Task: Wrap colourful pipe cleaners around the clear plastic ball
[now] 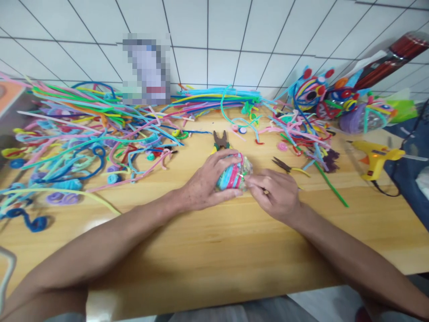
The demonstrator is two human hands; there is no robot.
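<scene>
My left hand (214, 176) is wrapped round a rounded craft piece (231, 175) covered in light blue and pink pipe-cleaner stripes, with a clear, shiny part at its right. My right hand (276, 190) is closed in a pinch against the right side of this piece; whatever lies between the fingertips is too small and blurred to name. Just beyond my left hand lie pliers (220, 139) with dark jaws and yellow-green handles. A second, pointed pair of pliers (283, 165) with a yellow handle rests beyond my right hand.
A big heap of pipe cleaners (83, 134) covers the table's left side, and more bundles (217, 100) lie along the tiled wall. Finished-looking colourful figures (365, 117) stand at the back right. A yellow glue gun (377, 156) with a cord sits near the right edge.
</scene>
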